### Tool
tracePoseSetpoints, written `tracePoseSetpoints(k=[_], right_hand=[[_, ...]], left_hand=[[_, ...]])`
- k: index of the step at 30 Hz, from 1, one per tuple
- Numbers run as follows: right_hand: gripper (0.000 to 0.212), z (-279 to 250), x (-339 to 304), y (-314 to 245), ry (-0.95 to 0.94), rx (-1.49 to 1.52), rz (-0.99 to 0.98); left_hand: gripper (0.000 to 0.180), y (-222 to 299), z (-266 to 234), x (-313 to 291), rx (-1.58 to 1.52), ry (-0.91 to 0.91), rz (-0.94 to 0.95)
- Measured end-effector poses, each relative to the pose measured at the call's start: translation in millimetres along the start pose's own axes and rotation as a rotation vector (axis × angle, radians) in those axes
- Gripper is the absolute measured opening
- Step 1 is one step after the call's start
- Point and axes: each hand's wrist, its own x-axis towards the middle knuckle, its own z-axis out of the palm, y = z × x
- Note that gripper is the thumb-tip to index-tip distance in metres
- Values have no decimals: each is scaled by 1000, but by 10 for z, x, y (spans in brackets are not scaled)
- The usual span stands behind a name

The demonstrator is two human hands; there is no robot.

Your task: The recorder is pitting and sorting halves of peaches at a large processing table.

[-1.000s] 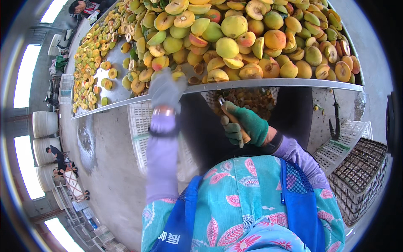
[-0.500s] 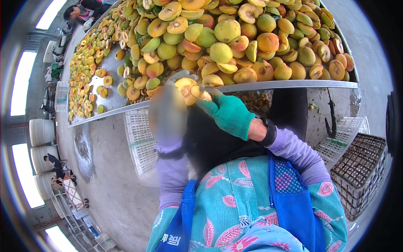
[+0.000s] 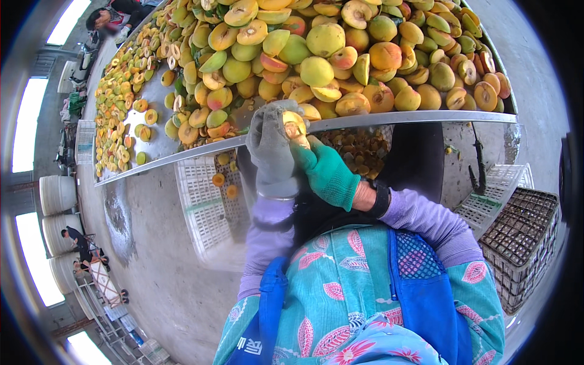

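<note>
A cut peach half [image 3: 294, 125], its orange flesh and brownish hollow showing, is held in my left hand [image 3: 272, 143], which wears a grey glove. My right hand [image 3: 328, 173], in a green knitted glove, presses against the lower side of that half with its fingers curled closed. What sits in the right fingers is hidden. Both hands meet just at the near metal edge of a table [image 3: 413, 118]. Heaped on it, right beyond my hands, are many whole and halved peaches [image 3: 316, 72], yellow, green and red.
Below the table edge stands a white slotted crate [image 3: 198, 210], with a few orange fruit pieces [image 3: 232, 191] in or above it. At right, a pale crate [image 3: 496, 194] leans by a dark crate [image 3: 520, 243]. Another person [image 3: 115, 21] sits at the table's far left.
My left hand, blurred before, has shifted right and turned around the peach half. My right hand has dropped slightly. Fruit pieces by the white crate now show.
</note>
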Motion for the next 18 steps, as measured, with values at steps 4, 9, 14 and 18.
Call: tracePoseSetpoints(k=[4, 9, 14, 18], right_hand=[[39, 13, -42, -71, 35, 469, 91], [40, -221, -86, -331, -237, 628, 447], [51, -256, -105, -434, -349, 1138, 531], [44, -429, -23, -281, -569, 1087, 640]], left_hand=[[24, 102, 131, -8, -198, 92, -243], [22, 197, 13, 295, 151, -263, -244], [25, 179, 201, 277, -42, -251, -413], [25, 169, 51, 371, 4, -349, -351]])
